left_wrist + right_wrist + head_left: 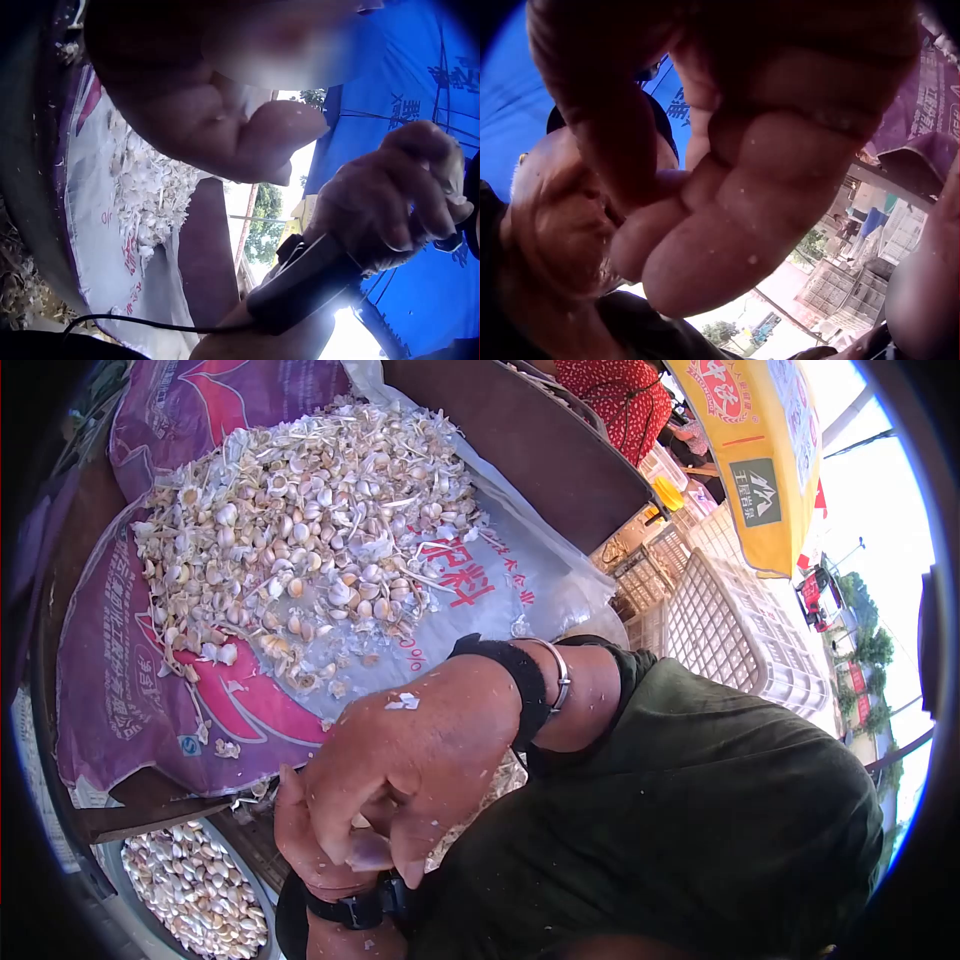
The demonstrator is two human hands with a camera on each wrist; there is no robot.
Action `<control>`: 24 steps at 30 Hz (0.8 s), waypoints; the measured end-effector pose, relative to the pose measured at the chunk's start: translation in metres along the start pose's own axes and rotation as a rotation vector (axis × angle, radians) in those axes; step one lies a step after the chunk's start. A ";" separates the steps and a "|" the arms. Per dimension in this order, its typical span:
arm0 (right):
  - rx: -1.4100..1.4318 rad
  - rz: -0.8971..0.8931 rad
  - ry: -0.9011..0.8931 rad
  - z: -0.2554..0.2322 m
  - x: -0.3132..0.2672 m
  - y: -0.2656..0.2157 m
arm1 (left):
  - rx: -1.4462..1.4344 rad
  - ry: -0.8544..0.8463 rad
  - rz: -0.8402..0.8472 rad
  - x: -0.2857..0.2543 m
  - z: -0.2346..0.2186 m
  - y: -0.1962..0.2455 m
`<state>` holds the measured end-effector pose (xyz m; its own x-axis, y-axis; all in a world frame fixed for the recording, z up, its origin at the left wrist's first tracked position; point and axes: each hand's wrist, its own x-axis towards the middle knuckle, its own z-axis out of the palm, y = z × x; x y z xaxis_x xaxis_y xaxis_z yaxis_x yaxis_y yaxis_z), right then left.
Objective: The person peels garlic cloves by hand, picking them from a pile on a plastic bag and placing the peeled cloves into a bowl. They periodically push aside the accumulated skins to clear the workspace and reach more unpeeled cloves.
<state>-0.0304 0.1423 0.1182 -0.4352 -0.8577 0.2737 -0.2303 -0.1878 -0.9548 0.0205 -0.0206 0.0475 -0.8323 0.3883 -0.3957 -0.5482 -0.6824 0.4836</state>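
Small clove in a fingertip pinch, well under the wrists

In my head view, the purplish clove (369, 850) sits at seven o'clock, pinched between thumb and forefinger of my right hand (420, 745). My left hand (312, 845) meets it from below; its fingers are curled in the left wrist view, but I can't tell whether that grip has hold of anything.

The heap of garlic (310, 540) lies at ten o'clock on the printed sacks (105, 670), and the basin of pale cloves (116, 870) is at eight.

For control, I'd keep the pinch light and close to the tips, since such a smooth little piece could skid under a hard squeeze. I'd brace the two hands together, make only small finger movements, and turn the clove outward where I can see it.
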 end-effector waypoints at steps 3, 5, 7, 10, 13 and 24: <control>-0.262 0.371 0.214 -0.055 0.011 0.024 | -0.004 0.041 -0.005 0.002 0.004 0.008; -0.783 0.113 0.274 -0.091 0.022 0.072 | -0.083 -0.094 0.001 0.010 -0.019 0.004; -1.010 -0.085 0.233 -0.119 0.033 0.119 | -0.092 -0.038 0.012 0.011 -0.012 0.006; -0.673 0.603 0.213 -0.119 0.051 0.120 | -0.049 -0.106 -0.007 0.015 -0.022 0.006; -1.065 0.529 -0.046 -0.129 0.061 0.133 | -0.054 -0.066 -0.032 0.016 -0.023 0.009; -0.436 0.744 0.284 -0.122 0.017 0.101 | 0.049 0.145 0.062 0.029 -0.015 0.005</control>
<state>-0.1671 0.1669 0.0406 -0.7880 -0.5241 -0.3231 -0.0876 0.6149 -0.7837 -0.0053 -0.0224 0.0270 -0.8459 0.2505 -0.4709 -0.5027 -0.6696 0.5467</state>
